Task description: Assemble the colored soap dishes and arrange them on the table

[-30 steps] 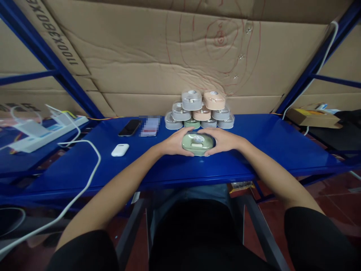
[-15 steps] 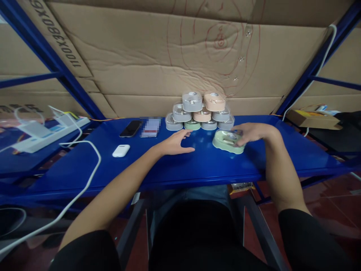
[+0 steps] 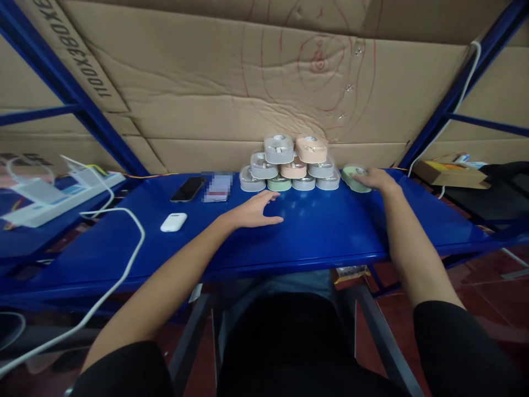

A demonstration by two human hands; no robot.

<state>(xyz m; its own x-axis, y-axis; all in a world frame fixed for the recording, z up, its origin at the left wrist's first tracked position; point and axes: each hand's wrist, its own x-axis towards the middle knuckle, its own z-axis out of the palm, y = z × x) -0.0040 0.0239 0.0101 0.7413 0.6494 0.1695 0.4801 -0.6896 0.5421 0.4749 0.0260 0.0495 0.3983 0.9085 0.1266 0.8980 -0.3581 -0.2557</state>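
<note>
Several rounded cases with clear lids form a three-row stack against the cardboard at the back of the blue table. A grey case (image 3: 279, 150) and a peach case (image 3: 311, 150) sit on top; the bottom row has a green case (image 3: 279, 183) among grey ones. Right of the stack, my right hand (image 3: 374, 180) grips another green case (image 3: 354, 179) by its right side. My left hand (image 3: 258, 210) is in front of the stack, thumb and fingers spread, holding nothing.
On the left of the blue table (image 3: 297, 237) lie a black phone (image 3: 187, 189), a second phone (image 3: 217, 187) and a white earbud case (image 3: 173, 222). A power strip (image 3: 61, 199) with white cables is farther left. An open cardboard box (image 3: 452, 174) stands at right.
My right hand has moved the green case back and to the right, from in front of the stack to beside its right end. My left hand has stayed nearly still.
</note>
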